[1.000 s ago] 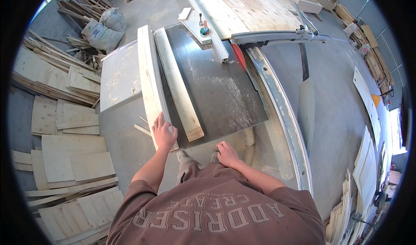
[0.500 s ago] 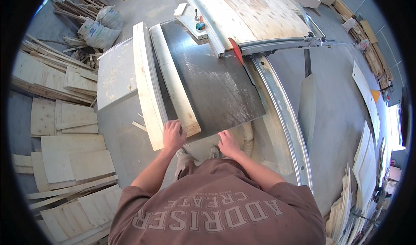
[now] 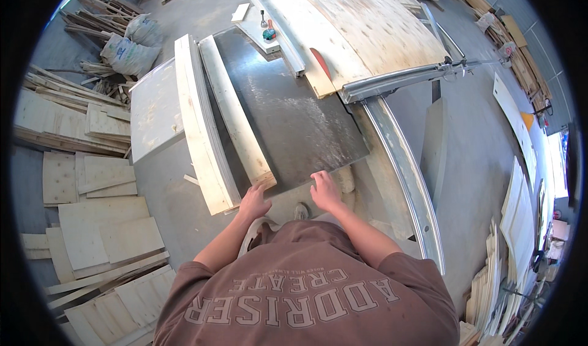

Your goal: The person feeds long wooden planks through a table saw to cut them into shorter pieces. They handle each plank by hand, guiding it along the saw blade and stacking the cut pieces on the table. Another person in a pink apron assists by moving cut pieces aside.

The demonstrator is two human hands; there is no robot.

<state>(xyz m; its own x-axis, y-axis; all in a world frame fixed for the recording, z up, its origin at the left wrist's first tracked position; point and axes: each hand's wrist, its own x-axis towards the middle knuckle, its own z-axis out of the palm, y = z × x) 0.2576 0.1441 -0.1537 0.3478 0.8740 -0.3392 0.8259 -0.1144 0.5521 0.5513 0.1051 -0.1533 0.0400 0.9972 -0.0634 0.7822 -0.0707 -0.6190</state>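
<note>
Your left hand (image 3: 255, 203) is at the near end of the single plank (image 3: 236, 113), fingers bent; whether they grasp it cannot be told; that plank lies lengthwise on the dark table (image 3: 294, 119), ending at the near edge, just right of the plank stack (image 3: 199, 125) along the left edge; your right hand (image 3: 325, 190) is at the near edge, fingers released, loosely curled; a pale strip (image 3: 317, 81) lies toward the right edge, beside the red guard (image 3: 320, 62).
</note>
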